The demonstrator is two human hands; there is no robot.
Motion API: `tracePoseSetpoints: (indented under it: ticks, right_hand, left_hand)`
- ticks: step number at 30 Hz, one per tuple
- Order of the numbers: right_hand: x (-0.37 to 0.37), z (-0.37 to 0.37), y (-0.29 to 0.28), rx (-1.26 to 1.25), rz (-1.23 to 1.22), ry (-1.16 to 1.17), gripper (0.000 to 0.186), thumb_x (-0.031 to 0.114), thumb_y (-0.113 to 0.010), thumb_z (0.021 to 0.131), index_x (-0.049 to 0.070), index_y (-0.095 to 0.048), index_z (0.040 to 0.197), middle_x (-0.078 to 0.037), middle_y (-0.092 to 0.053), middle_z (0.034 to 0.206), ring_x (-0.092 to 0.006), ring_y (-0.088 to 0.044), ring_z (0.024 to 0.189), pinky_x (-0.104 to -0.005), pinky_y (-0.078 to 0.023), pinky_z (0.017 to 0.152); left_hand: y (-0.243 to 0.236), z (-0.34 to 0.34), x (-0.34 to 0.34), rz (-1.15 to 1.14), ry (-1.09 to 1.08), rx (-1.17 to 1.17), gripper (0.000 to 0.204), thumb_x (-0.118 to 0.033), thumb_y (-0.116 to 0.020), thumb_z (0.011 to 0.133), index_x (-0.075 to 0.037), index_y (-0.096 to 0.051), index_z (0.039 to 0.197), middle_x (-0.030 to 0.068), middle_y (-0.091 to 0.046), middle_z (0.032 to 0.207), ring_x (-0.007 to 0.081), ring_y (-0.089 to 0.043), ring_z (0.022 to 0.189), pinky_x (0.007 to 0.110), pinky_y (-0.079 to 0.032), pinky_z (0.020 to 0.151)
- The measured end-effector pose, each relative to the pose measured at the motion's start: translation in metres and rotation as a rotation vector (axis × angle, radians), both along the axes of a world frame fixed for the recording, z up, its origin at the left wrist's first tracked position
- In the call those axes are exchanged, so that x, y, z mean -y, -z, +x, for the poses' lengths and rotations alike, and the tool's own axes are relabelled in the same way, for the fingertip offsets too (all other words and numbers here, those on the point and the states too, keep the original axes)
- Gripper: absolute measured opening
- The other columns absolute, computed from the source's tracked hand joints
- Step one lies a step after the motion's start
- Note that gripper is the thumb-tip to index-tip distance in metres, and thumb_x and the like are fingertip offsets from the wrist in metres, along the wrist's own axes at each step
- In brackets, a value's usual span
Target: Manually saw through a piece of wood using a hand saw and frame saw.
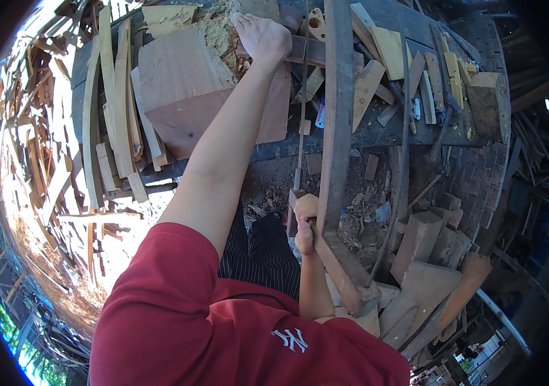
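Observation:
A wooden frame saw with a long middle beam (335, 122) stretches away from me over the bench edge. Its thin blade (301, 145) runs on the left and a dark rod or cord (405, 122) on the right. My right hand (307, 222) is wrapped round the saw's near end, by the blade's wooden handle. At the far end of my outstretched arm, my left hand (263, 37) lies with fingers extended on a dark wooden bar (313, 51). The blade crosses this bar just right of that hand; whether it has cut in, I cannot tell.
Wide wooden boards (187, 83) lie under my left arm, beside long curved strips (120, 96). Wood offcuts (368, 93) and tools crowd the dark bench (261, 151) at right. Wood blocks (419, 244) are piled near my right side. Scraps and shavings (364, 199) cover the ground below.

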State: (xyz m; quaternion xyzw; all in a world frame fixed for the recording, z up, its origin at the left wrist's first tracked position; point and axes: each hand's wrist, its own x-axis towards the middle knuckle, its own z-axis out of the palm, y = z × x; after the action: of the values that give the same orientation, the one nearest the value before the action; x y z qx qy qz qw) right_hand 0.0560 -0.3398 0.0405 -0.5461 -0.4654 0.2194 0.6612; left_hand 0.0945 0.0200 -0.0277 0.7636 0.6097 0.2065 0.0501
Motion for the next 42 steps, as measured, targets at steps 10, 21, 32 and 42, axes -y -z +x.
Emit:
tracePoseSetpoints:
  ticks: [10, 21, 32, 42]
  right_hand:
    - [-0.037, 0.02, 0.013, 0.133, 0.163, 0.08, 0.007, 0.008, -0.059, 0.07, 0.002, -0.055, 0.071, -0.008, -0.054, 0.061, -0.0217, -0.054, 0.051, -0.031, -0.044, 0.049]
    - [-0.14, 0.065, -0.023, -0.252, -0.112, -0.024, 0.009, 0.01, -0.049, 0.075, 0.004, -0.044, 0.072, -0.007, -0.049, 0.066, -0.0138, -0.045, 0.059, -0.0266, -0.038, 0.058]
    - [0.015, -0.001, -0.017, -0.531, -0.009, -0.077, 0.016, 0.013, -0.051, 0.076, 0.006, -0.039, 0.07, -0.007, -0.042, 0.066, -0.0189, -0.04, 0.059, -0.0312, -0.034, 0.056]
    - [0.094, -0.021, -0.02, -0.271, 0.013, -0.076, 0.014, 0.012, -0.058, 0.07, 0.0, -0.055, 0.062, -0.009, -0.053, 0.059, -0.0235, -0.056, 0.056, -0.036, -0.046, 0.056]
  left_hand:
    - [0.006, -0.007, 0.0, 0.153, 0.03, -0.001, 0.066, -0.021, -0.042, 0.08, 0.027, -0.038, 0.125, 0.0393, -0.035, 0.139, 0.0457, -0.026, 0.138, 0.047, -0.01, 0.117]
    - [0.01, -0.004, -0.001, 0.078, -0.044, 0.008, 0.068, -0.022, -0.043, 0.08, 0.025, -0.037, 0.129, 0.0368, -0.035, 0.14, 0.0427, -0.026, 0.139, 0.045, -0.009, 0.117]
    - [0.002, -0.001, 0.003, 0.04, -0.081, -0.033, 0.065, -0.021, -0.04, 0.082, 0.025, -0.036, 0.129, 0.039, -0.039, 0.136, 0.0418, -0.032, 0.137, 0.043, -0.014, 0.117]
    - [0.018, -0.002, -0.003, 0.112, -0.055, -0.074, 0.067, -0.024, -0.04, 0.082, 0.024, -0.037, 0.129, 0.0359, -0.038, 0.139, 0.041, -0.031, 0.137, 0.042, -0.013, 0.117]
